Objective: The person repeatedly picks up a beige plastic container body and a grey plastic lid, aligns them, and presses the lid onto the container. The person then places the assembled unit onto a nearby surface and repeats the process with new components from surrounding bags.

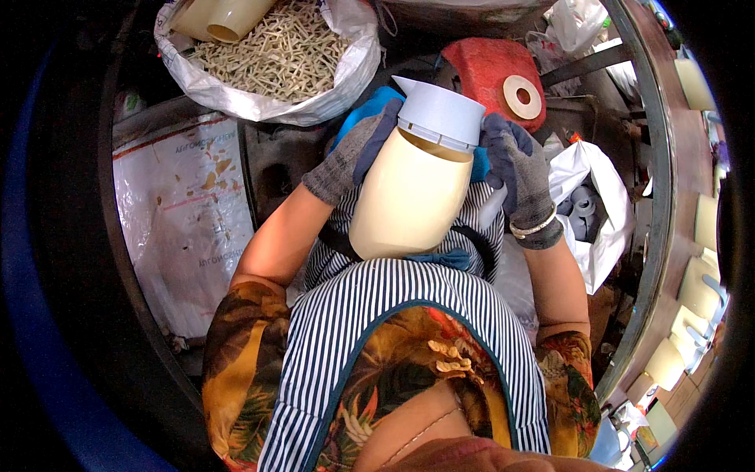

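A cream plastic jug body (410,200) leans upright against my lap, its top away from me. On its mouth sits a grey-blue spout collar (442,114), the pointed lip facing left; a gap shows under the collar at the front. My left hand (370,141), in a grey and dark blue glove, is closed around the jug's upper left side by the collar. At the collar's right edge my right hand (515,161), gloved alike, has its fingers curled in. From under it sticks a pale grey-blue handle-like piece (491,206), mostly hidden by the glove.
Beyond my left hand stands a white sack (358,82) of small beige pieces with cream parts on top. A red stool-like object (495,75) bears a cream ring (522,97). Right, a white bag (602,256) holds grey parts. Cream jugs (700,287) line a shelf.
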Motion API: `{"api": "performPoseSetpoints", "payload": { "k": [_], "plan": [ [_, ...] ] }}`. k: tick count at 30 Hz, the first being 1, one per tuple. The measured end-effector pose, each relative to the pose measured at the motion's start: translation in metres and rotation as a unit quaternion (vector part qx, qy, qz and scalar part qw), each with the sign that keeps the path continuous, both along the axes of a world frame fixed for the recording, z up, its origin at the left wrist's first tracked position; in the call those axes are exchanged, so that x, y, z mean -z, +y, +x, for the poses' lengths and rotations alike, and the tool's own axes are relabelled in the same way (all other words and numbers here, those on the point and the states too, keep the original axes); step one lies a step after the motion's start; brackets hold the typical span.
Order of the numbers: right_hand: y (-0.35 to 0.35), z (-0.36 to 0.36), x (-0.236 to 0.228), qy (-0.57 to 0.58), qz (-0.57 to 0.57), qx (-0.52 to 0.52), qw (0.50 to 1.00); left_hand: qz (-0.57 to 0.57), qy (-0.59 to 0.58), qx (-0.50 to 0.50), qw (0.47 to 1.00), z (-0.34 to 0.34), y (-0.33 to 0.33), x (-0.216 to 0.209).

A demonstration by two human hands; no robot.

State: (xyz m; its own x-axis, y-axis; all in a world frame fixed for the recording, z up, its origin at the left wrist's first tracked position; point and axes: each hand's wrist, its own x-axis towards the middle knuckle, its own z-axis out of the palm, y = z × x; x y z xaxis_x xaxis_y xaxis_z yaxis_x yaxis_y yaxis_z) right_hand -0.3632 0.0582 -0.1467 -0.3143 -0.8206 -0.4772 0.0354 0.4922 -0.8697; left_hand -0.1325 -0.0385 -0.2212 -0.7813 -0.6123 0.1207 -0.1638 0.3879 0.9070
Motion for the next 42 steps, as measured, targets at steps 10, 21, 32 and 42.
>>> {"api": "performPoseSetpoints", "payload": {
  "k": [10, 21, 32, 42],
  "plan": [
    [-0.007, -0.001, 0.006, -0.077, -0.031, 0.036, 0.996, 0.055, -0.053, -0.042, 0.996, 0.003, -0.002, 0.045],
    [-0.006, -0.002, -0.002, -0.052, 0.002, 0.009, 0.999, 0.006, -0.022, -0.037, 0.999, 0.002, -0.006, 0.075],
    [-0.005, -0.002, 0.023, -0.032, -0.040, 0.031, 0.998, 0.015, -0.047, -0.033, 0.998, 0.005, -0.003, 0.077],
    [0.004, 0.003, 0.044, 0.088, -0.080, 0.024, 0.993, 0.419, 0.052, 0.027, 0.906, -0.007, -0.012, -0.032]
  ]
}}
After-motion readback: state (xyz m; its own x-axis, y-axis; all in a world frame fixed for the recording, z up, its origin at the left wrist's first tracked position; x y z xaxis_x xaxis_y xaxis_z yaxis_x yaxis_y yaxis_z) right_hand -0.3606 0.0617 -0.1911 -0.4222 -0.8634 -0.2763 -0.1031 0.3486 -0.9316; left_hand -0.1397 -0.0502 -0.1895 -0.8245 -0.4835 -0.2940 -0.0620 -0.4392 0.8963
